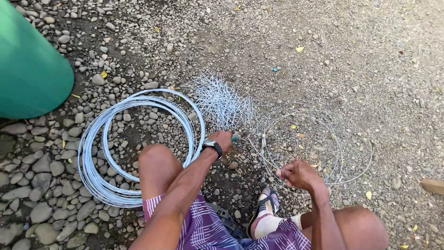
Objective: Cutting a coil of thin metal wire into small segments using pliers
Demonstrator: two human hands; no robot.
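You were crouched over gravel ground (370, 60), and your left hand (223, 139), a watch (212, 146) on its wrist, was closed around the green-handled cutters (239, 136), fingers wrapped tight on the grips, the tool's nose pointing toward the thin loose wire loop (319, 139) lying just to the right. Your right hand (296, 175) was balled into a fist near that loop's near edge; it seemed to be pinching a strand of the wire, though the strand itself was too fine to make out in your fingers. Just beyond the cutters lay a pile of short cut wire pieces (221, 99), bristling in all directions. To your left the thick wire coil (134, 143) rested flat on the stones, near a green drum (27, 65). The wire looked light but springy and stiff, with sharp cut ends, so it probably handled best gripped close to the cutting point, clear of the tips.
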